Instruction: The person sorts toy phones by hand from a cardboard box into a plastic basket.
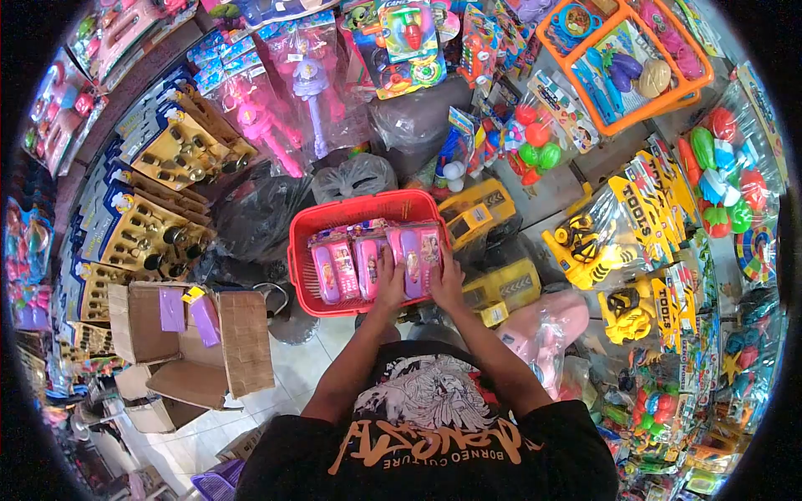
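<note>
A red plastic basket (pixel 302 219) stands in front of me with several pink-and-purple packages in a row inside. My left hand (pixel 391 282) reaches in over the near edge, its fingers between the middle package (pixel 368 259) and the right-hand package (pixel 411 260). My right hand (pixel 448 280) lies along the right side of that right-hand package, near the basket's right wall. Between them, the two hands hold this package by its sides. The left-hand package (pixel 334 271) lies untouched. What the packages contain is hard to make out.
An open cardboard box (pixel 249 342) with purple boxes (pixel 172 311) sits at the left. Yellow toy trucks (pixel 501 288) in wrap stand close on the right. An orange tray set (pixel 610 117) is at the upper right. Bagged toys and carded kitchen sets (pixel 188 154) surround the basket.
</note>
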Tool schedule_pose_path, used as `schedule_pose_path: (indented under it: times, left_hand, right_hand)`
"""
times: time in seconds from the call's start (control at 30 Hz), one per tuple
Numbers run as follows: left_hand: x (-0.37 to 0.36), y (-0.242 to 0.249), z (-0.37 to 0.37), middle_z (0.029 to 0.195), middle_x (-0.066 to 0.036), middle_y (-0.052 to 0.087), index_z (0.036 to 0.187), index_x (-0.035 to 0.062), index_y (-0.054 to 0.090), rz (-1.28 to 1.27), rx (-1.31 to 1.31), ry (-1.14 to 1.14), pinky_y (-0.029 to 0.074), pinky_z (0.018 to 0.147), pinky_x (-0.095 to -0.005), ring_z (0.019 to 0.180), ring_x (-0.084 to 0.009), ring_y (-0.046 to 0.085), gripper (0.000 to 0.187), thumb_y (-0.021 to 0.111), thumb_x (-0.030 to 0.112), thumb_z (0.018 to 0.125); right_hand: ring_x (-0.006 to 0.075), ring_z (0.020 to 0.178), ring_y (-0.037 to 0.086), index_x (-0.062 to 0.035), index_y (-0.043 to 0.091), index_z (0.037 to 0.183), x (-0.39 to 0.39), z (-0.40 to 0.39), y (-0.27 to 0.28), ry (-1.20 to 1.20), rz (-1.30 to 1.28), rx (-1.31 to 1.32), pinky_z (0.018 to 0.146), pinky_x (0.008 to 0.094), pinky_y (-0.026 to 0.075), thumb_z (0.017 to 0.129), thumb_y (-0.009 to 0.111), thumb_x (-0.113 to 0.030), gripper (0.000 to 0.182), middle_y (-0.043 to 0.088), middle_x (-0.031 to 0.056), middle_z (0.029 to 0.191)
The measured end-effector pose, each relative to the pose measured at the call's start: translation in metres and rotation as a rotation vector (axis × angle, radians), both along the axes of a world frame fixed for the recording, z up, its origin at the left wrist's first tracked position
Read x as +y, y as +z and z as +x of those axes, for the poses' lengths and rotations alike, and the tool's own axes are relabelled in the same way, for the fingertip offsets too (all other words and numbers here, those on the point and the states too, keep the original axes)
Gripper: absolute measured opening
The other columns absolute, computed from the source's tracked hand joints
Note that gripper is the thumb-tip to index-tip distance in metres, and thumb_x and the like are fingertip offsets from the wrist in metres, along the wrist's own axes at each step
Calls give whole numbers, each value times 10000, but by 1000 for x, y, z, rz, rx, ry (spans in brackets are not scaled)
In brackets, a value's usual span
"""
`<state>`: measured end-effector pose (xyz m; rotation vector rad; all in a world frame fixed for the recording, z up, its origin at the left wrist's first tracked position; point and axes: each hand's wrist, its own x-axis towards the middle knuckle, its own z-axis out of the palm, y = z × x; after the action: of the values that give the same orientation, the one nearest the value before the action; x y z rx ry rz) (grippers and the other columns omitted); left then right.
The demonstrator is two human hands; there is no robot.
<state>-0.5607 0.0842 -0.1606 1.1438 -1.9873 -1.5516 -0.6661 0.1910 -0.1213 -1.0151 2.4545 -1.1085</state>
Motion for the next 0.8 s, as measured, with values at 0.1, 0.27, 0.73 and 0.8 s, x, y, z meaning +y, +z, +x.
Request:
schedule_pose_path:
  times: [0.1,0.27,0.73,0.8]
  left_hand:
    - [-7,10,0,1437,-242,145,1393,-35,144,0,-20,-74,126,1090,-374,1335,-349,150,615,376,296,929]
    - [-5,-16,-9,1463,-214,69,1395,-44,88,39,55,-95,49,1097,-344,1364,-302,37,633,313,325,933]
    - [-15,-27,8,1482,-179,12,1393,-53,37,181,205,-155,33,1100,-303,1375,-246,-6,663,260,386,949]
    - [-15,-21,10,1482,-179,16,1393,-52,40,206,174,-162,36,1100,-304,1375,-248,-5,665,260,391,949]
  right_hand:
    - [382,1124,431,-136,233,1402,-4,-8,-14,54,-244,-102,908,542,282,872,437,-169,569,436,210,1281]
    - [378,1113,418,-137,239,1399,-4,0,-19,-4,23,-30,904,551,283,877,428,-198,559,446,187,1279]
    - [344,1027,480,-139,367,1343,3,2,-27,-49,-81,7,869,475,326,849,489,-224,516,509,174,1196]
    - [332,997,523,-123,436,1286,6,3,-26,-43,-63,80,845,443,378,858,512,-188,440,550,192,1121]
